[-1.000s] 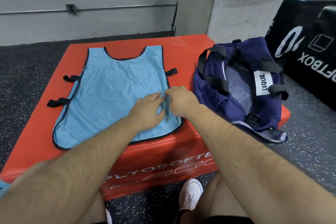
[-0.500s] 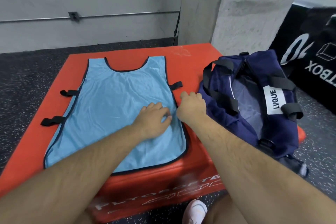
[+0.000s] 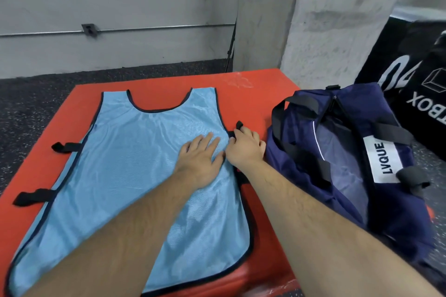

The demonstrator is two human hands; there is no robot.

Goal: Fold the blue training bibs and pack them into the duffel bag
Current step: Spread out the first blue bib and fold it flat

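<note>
Light blue mesh training bib (image 3: 135,176) lies flat on the red foam box (image 3: 260,94). Left hand (image 3: 199,159) presses it, fingers straight. Right hand (image 3: 243,148) pinches its black side strap (image 3: 237,126), beside the open navy duffel bag (image 3: 362,212).

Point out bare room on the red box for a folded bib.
Bare: the far strip of the red box beyond the bib, widest at its far right corner. Crowded: the gap between bib and duffel bag, where the right hand pinches a side strap.
</note>
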